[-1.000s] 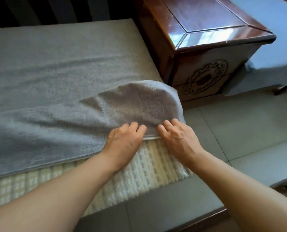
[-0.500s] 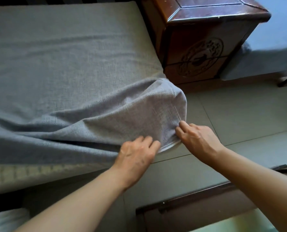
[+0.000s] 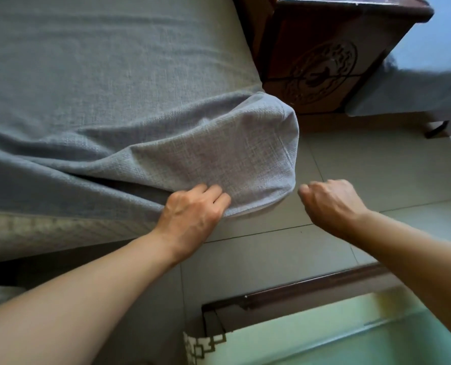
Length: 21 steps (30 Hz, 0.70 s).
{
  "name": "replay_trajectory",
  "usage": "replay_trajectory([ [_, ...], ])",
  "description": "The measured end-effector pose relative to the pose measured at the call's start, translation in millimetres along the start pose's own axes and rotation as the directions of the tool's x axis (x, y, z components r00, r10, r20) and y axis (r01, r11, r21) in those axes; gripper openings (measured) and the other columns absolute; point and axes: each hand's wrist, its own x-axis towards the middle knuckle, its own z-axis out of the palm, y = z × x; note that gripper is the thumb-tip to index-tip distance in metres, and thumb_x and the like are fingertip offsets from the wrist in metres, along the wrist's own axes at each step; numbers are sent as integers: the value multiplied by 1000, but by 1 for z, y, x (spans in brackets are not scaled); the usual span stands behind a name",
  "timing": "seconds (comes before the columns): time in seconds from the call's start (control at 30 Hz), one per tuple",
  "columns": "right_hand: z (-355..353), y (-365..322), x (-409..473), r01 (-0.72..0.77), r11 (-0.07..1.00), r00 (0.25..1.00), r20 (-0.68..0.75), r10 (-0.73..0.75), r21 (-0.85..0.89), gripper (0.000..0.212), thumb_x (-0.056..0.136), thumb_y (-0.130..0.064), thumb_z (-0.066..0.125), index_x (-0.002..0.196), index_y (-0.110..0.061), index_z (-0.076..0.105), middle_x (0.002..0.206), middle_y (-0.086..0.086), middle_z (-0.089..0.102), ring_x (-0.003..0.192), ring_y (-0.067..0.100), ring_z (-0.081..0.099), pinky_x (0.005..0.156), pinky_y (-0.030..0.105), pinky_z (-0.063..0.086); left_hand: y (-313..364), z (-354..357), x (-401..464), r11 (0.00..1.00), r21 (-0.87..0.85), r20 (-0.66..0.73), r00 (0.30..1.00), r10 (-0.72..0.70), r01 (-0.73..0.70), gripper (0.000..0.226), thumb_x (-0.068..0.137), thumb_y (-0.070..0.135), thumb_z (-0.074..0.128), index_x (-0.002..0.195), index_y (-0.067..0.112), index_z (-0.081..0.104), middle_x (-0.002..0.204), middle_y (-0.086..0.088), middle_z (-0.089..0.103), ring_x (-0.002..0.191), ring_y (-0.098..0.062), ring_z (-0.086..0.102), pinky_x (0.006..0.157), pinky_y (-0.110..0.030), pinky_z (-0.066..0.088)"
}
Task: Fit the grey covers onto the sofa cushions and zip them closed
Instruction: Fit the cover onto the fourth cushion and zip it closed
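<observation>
Grey cover (image 3: 219, 154) corner points right, left hand (image 3: 192, 214) pinching it.

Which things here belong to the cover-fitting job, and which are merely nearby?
Job: grey cover; cushion with its pale side showing; left hand gripping the cover's edge; right hand, curled, off the cloth.
Nearby: carved wooden cabinet; tiled floor; glass-topped table.
</observation>
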Motion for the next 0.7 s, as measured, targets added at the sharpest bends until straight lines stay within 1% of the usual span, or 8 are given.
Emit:
replay_trajectory([
  [0.03, -8, 0, 6, -39, 998, 999, -19, 40, 54, 15, 94, -13, 40, 94, -16, 54, 89, 3, 63, 76, 26, 64, 56, 29, 32, 1, 0, -1, 1000, -9, 0, 1000, -1, 1, 15, 71, 4, 50, 65, 17, 55, 62, -3, 52, 52, -22, 53, 36, -24, 30],
  [0.1, -16, -9, 14, -43, 998, 991, -123, 48, 45, 9, 89, -23, 57, 90, -16, 52, 78, 1, 60, 61, 23, 61, 50, 28, 28, 1, 0, -1, 999, -35, 4, 1000, -16, 16, 15, 72, 5, 48, 65, 17, 55, 61, -2, 52, 51, -22, 53, 36, -24, 30],
  [0.17, -15, -17, 18, -15, 999, 976, -215, 25, 47, 33, 65, -23, 82, 77, -14, 52, 59, 1, 54, 40, 21, 53, 44, 23, 21, 2, -1, 0, 998, -55, 30, 999, -24, 26, 15, 71, 6, 48, 65, 16, 55, 61, -2, 52, 50, -22, 53, 36, -23, 29],
  [0.23, -16, -21, 21, -11, 1000, 969, -246, 13, 12, 39, 53, -21, 86, 71, -14, 52, 52, 1, 50, 35, 21, 50, 44, 22, 21, 0, -2, 2, 996, -83, 55, 998, -24, 28, 13, 69, 5, 52, 65, 16, 55, 60, -1, 52, 49, -22, 53, 37, -22, 28],
  [0.37, -13, -18, 20, 128, 992, 938, -326, -118, 9, 11, 68, -3, 58, 63, -10, 51, 51, 6, 47, 33, 24, 43, 42, 25, 22, -2, -1, 7, 996, -85, 53, 999, -7, 12, 17, 69, 4, 44, 64, 17, 54, 57, 0, 52, 45, -22, 52, 38, -21, 26],
  [0.47, -6, -10, 12, 194, 981, 926, -335, -174, 26, 23, 77, -5, 33, 61, -11, 49, 50, 5, 45, 31, 23, 40, 41, 24, 23, 2, 0, 12, 996, -91, 42, 999, 6, -2, 22, 69, 5, 36, 60, 17, 53, 54, 0, 52, 41, -22, 51, 40, -20, 21],
  [0.6, -7, -13, 16, 194, 980, 936, -305, -173, 38, 26, 75, -8, 32, 55, -12, 48, 44, 3, 44, 26, 20, 37, 42, 22, 20, 4, 5, 15, 996, -85, 37, 999, 38, -34, 20, 69, 6, 39, 59, 17, 54, 53, 0, 52, 41, -23, 51, 42, -19, 19],
  [0.7, 0, -19, 11, 194, 981, 946, -269, -180, 26, 26, 74, -7, 38, 53, -11, 53, 42, 4, 46, 24, 21, 37, 40, 20, 16, 3, 10, 9, 991, -69, 31, 992, 119, -117, 17, 70, 7, 46, 60, 18, 56, 54, 0, 54, 43, -22, 52, 38, -20, 27],
])
